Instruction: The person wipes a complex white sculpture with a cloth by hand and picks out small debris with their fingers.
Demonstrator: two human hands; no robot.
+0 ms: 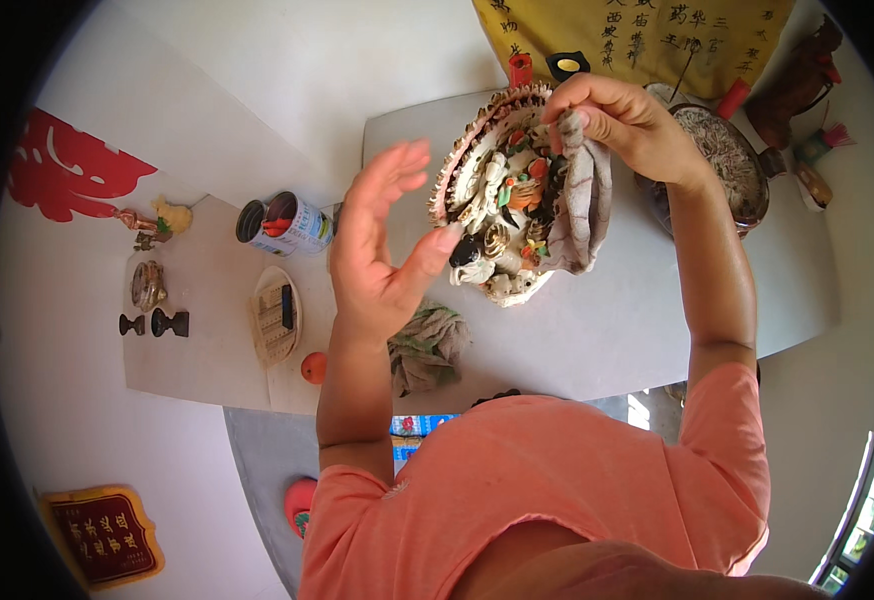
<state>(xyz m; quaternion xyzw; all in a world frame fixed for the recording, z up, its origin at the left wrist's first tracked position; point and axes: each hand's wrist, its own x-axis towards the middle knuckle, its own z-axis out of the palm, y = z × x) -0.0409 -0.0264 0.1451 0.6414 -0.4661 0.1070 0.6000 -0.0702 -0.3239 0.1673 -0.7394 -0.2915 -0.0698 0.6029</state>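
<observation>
An ornate ceramic figure group (508, 191), white with gold, orange and green parts, is on the light grey table (617, 322) before me. At its right side my right hand (621, 124) pinches the top of a greyish cloth (583, 202) between thumb and fingers, and the cloth hangs down against the ornament. On the left, my left hand (384, 247) is raised with fingers apart, its thumb tip beside the ornament's lower left edge; whether it touches cannot be told. Below this hand a crumpled green-grey cloth (429, 349) lies on the table.
A brown pot filled with ash-like matter (714, 157) stands right. Leftward are printed cans (294, 225), a plate with papers (292, 319), an orange fruit (315, 367) and small dark cups (171, 323). Red candles (520, 70) and a yellow cloth with writing (632, 37) are behind.
</observation>
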